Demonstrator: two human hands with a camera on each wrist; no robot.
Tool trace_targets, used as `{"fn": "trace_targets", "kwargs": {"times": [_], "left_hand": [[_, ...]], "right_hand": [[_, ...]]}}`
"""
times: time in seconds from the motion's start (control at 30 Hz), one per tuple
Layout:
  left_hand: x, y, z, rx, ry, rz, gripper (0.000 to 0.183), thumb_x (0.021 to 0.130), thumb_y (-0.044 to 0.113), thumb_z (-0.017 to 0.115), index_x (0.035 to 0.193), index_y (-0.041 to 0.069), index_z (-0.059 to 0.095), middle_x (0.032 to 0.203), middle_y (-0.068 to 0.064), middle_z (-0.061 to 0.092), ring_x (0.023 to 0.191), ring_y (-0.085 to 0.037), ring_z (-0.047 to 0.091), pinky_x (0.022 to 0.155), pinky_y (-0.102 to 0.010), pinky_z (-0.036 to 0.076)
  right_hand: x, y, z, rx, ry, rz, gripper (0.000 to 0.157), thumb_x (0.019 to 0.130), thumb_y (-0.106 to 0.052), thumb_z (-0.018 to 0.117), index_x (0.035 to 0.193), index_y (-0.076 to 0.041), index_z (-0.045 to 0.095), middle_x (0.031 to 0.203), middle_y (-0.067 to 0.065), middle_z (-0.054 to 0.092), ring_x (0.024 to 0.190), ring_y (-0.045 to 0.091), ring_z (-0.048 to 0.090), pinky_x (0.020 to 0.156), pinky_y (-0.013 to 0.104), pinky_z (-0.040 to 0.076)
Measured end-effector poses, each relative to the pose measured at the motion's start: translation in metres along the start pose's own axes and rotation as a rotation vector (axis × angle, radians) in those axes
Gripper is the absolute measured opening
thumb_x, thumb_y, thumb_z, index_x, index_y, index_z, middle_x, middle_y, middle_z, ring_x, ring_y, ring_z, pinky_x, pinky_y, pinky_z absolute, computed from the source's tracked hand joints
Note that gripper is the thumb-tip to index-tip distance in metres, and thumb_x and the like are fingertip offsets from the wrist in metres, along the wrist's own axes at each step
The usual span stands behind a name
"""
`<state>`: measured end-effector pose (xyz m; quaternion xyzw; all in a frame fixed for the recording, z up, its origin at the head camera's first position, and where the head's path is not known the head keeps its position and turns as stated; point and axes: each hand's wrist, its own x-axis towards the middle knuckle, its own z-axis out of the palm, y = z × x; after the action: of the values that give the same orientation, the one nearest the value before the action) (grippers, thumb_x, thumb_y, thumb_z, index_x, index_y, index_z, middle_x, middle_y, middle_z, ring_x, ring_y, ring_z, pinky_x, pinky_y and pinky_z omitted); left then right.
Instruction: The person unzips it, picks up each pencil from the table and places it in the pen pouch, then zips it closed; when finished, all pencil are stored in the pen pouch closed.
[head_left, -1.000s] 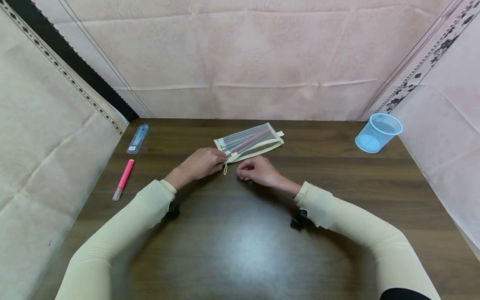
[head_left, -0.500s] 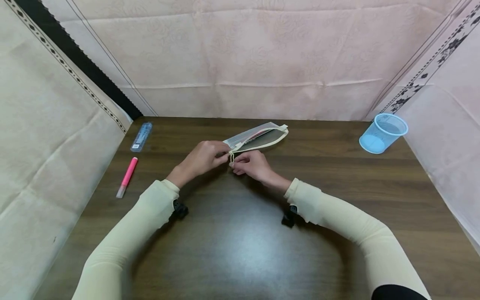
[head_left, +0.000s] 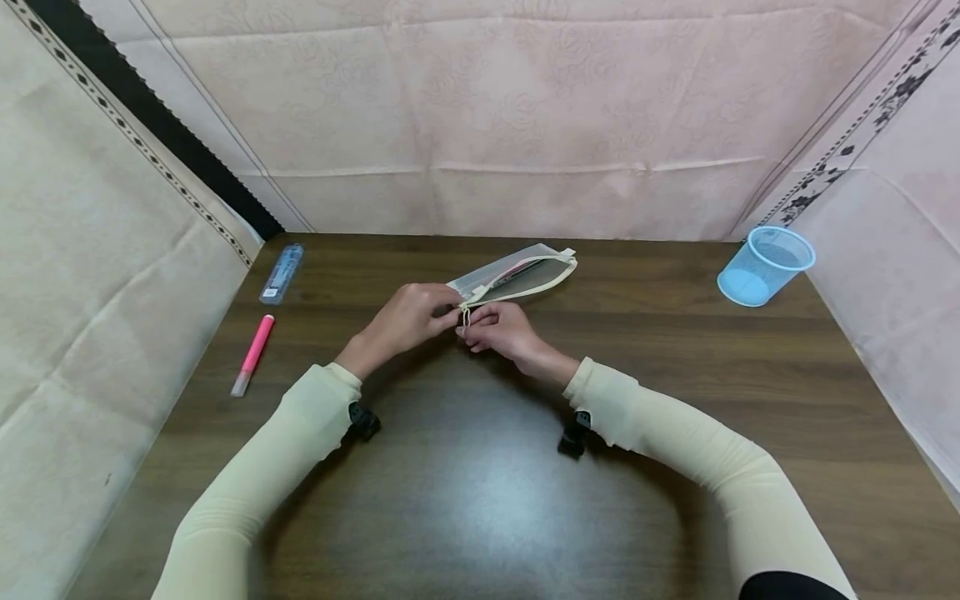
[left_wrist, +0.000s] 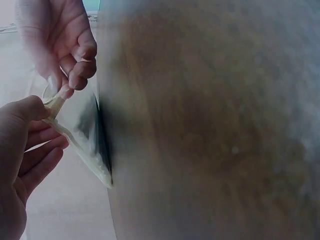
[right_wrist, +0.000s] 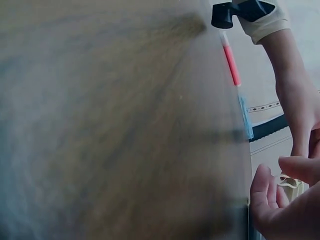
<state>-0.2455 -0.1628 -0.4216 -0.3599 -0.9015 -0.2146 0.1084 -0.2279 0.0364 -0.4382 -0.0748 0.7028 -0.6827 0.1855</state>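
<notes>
A see-through pencil pouch (head_left: 551,273) with cream zipper edging lies near the table's far side, its zipped edge tilted up and gaping. Through the gap a thin pinkish stick-like item shows. My left hand (head_left: 408,321) pinches the pouch's near left corner between thumb and fingers. A short cord loop (head_left: 466,317) hangs at that corner, and my right hand (head_left: 506,333) pinches it with thumb and forefinger. In the left wrist view, the pouch's cream edge (left_wrist: 85,152) runs down from the pinched corner. The right wrist view shows both hands close together, with most of the pouch hidden.
At the left lie a pink marker (head_left: 253,354) and a flat blue case (head_left: 282,273) with a white label. A blue plastic cup (head_left: 765,267) stands at the far right of the brown wooden table (head_left: 480,500). Light cloth (head_left: 525,125) hangs around the table.
My right hand has moved left onto the cord loop and pinches it. The pouch has tilted up at its near edge and shifted slightly right. The last half second shows almost no movement.
</notes>
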Motion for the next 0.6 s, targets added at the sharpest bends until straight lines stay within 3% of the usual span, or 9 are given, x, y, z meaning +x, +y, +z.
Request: {"fn": "trace_targets", "kwargs": {"times": [0.13, 0.23, 0.33, 0.5, 0.6], "left_hand": [[0.0, 0.002, 0.002, 0.002, 0.003, -0.009, 0.019, 0.095, 0.016, 0.068, 0.11, 0.007, 0.076, 0.112, -0.007, 0.076, 0.107, -0.022, 0.071, 0.094, -0.041, 0.056], [-0.001, 0.003, 0.002, 0.002, 0.001, -0.018, 0.02, 0.095, 0.016, 0.069, 0.111, 0.007, 0.076, 0.113, -0.007, 0.076, 0.108, -0.022, 0.071, 0.094, -0.041, 0.056], [-0.001, 0.003, 0.003, 0.001, 0.002, -0.03, 0.021, 0.094, 0.015, 0.071, 0.113, 0.007, 0.076, 0.115, -0.008, 0.076, 0.11, -0.023, 0.071, 0.095, -0.042, 0.056], [-0.003, 0.002, 0.004, -0.006, 0.01, -0.049, 0.023, 0.092, 0.014, 0.073, 0.114, 0.007, 0.076, 0.116, -0.009, 0.075, 0.111, -0.024, 0.071, 0.095, -0.043, 0.056], [-0.003, 0.002, 0.004, -0.005, 0.006, -0.056, 0.024, 0.092, 0.014, 0.073, 0.115, 0.007, 0.076, 0.117, -0.009, 0.075, 0.111, -0.024, 0.071, 0.094, -0.043, 0.057]], "right_hand": [[-0.002, 0.0, 0.0, -0.021, 0.016, -0.016, 0.012, 0.088, 0.005, 0.069, 0.097, 0.013, 0.066, 0.081, 0.02, 0.072, 0.065, 0.014, 0.068, 0.067, 0.03, 0.06], [-0.005, 0.0, 0.0, -0.037, 0.037, -0.027, 0.011, 0.089, 0.006, 0.066, 0.097, 0.013, 0.065, 0.076, 0.016, 0.071, 0.064, 0.015, 0.068, 0.068, 0.032, 0.061], [-0.007, 0.0, -0.002, -0.121, 0.078, -0.076, 0.012, 0.088, 0.004, 0.064, 0.098, 0.011, 0.066, 0.076, 0.017, 0.071, 0.063, 0.014, 0.068, 0.067, 0.034, 0.061], [-0.012, -0.002, -0.009, -0.449, 0.181, -0.289, 0.016, 0.091, -0.007, 0.066, 0.102, 0.0, 0.075, 0.081, 0.013, 0.075, 0.062, 0.013, 0.068, 0.06, 0.027, 0.057], [-0.011, -0.003, -0.013, -0.556, 0.215, -0.416, 0.014, 0.094, -0.01, 0.067, 0.102, -0.005, 0.077, 0.081, 0.009, 0.076, 0.063, 0.014, 0.069, 0.059, 0.022, 0.054]]}}
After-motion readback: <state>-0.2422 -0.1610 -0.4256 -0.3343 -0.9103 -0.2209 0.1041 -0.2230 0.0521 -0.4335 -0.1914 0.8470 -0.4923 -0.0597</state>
